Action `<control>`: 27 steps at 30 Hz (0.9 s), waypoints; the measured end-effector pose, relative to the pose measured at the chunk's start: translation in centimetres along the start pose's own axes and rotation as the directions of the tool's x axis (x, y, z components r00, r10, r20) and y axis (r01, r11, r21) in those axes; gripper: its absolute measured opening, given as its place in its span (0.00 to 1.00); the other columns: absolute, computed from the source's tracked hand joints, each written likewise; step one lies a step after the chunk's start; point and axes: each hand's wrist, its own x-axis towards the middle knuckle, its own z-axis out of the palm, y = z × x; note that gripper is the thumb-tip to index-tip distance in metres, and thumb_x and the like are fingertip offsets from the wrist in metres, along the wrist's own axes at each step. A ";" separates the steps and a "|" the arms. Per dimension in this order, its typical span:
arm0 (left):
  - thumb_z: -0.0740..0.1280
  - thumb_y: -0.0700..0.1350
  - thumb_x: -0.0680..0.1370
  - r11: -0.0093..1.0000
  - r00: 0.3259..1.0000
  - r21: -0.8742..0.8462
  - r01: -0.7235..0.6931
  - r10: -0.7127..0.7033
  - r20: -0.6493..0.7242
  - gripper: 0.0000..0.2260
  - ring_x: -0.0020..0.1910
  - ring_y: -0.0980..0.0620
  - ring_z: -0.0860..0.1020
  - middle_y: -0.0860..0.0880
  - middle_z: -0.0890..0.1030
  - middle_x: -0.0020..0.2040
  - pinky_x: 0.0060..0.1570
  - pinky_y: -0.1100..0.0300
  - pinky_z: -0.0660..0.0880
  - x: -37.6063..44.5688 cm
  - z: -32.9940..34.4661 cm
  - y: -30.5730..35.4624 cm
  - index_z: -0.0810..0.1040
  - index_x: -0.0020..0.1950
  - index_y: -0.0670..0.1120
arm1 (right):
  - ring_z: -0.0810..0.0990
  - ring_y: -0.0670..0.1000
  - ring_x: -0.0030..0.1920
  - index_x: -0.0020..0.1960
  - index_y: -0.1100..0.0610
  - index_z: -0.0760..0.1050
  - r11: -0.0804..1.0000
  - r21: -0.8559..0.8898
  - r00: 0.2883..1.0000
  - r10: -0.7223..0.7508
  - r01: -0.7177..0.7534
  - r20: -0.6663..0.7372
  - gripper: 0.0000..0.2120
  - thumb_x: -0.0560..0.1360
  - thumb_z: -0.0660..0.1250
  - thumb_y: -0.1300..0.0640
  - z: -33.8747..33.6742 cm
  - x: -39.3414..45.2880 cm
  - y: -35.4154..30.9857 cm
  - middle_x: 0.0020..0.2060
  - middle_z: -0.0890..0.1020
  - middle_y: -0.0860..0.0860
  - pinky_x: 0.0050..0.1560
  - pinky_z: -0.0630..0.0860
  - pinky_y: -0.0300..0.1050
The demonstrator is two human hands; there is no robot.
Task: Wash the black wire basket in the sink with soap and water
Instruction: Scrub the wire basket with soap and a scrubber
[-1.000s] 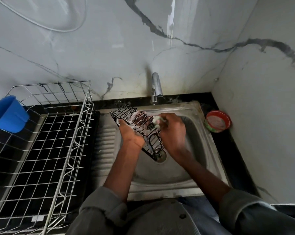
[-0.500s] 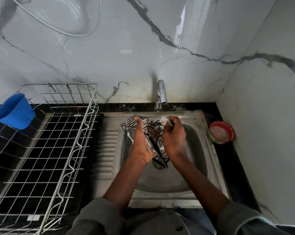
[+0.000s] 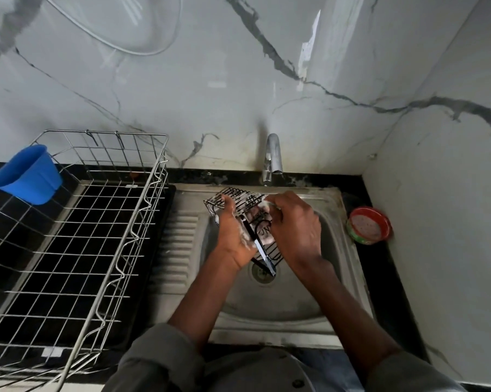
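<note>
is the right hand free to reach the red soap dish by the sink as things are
Probably not at once: the right hand is busy scrubbing the black wire basket with a soapy pad. The path itself looks open, since nothing stands between it and the red dish on the counter.

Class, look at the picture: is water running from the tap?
No: nothing flows from the tap spout, while both hands work on the soapy basket over the sink.

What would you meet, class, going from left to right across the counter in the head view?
Blue cup → wire dish rack → left hand → right hand → red soap dish.
</note>
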 end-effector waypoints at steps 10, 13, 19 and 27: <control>0.52 0.79 0.75 1.000 0.999 0.009 -0.009 0.009 -0.031 0.45 0.53 0.41 0.83 0.37 0.84 0.53 0.61 0.48 0.75 -0.4 0.9 0.6 0.80 0.58 0.38 | 0.82 0.49 0.41 0.51 0.58 0.86 0.984 0.177 0.993 -0.015 0.036 -0.115 0.12 0.72 0.71 0.70 0.7 -0.5 -0.1 0.47 0.82 0.48 0.41 0.81 0.47; 0.50 0.78 0.76 1.000 1.000 -0.004 0.001 -0.002 -0.025 0.48 0.56 0.41 0.81 0.36 0.82 0.58 0.57 0.47 0.76 -0.1 0.7 0.5 0.83 0.55 0.34 | 0.81 0.48 0.39 0.52 0.57 0.86 0.977 0.200 0.995 -0.066 0.079 -0.072 0.10 0.73 0.73 0.68 1.0 -1.0 -0.3 0.46 0.81 0.48 0.39 0.81 0.49; 0.51 0.78 0.76 0.996 0.997 -0.090 -0.012 0.005 -0.075 0.46 0.72 0.37 0.73 0.35 0.75 0.72 0.66 0.34 0.70 0.5 -0.3 0.5 0.71 0.74 0.40 | 0.83 0.53 0.48 0.58 0.53 0.84 0.986 0.141 0.995 0.087 -0.092 0.040 0.16 0.74 0.71 0.67 0.5 -0.9 0.4 0.54 0.83 0.51 0.51 0.80 0.44; 0.57 0.82 0.70 0.997 0.982 -0.081 -0.014 -0.001 -0.190 0.49 0.39 0.49 0.72 0.42 0.80 0.43 0.49 0.62 0.73 2.2 -1.9 0.1 0.85 0.51 0.35 | 0.77 0.44 0.48 0.54 0.53 0.86 0.960 0.277 0.969 -0.113 0.049 0.219 0.10 0.73 0.77 0.61 1.5 -1.8 -0.3 0.51 0.79 0.48 0.51 0.75 0.33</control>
